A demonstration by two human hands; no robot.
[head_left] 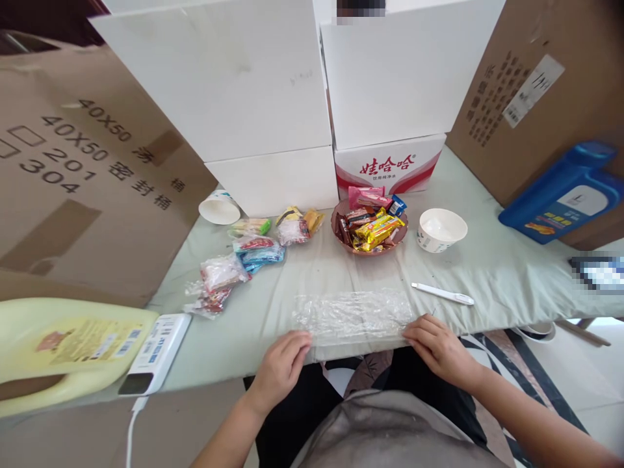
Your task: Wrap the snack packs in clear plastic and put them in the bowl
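A crinkled clear plastic sheet [358,315] lies flat at the table's front edge. My left hand [284,359] has its fingers closed on the sheet's near left corner. At the near right corner, the fingers of my right hand [441,350] pinch the film. Just beyond the right hand rests a white utility knife [442,294]. Farther back, a pinkish bowl [341,242] holds several wrapped snack bars [377,229], and a white paper bowl [442,231] stands to its right. Several snack bundles in clear film [224,273] trail along the left side.
White boxes [268,84] wall off the back; brown cartons [82,169] [550,104] flank both sides. A tipped paper bowl [219,208] sits back left. A yellow jug [73,351] and a corded white device [163,344] lie front left; a blue bottle [560,195] leans at right.
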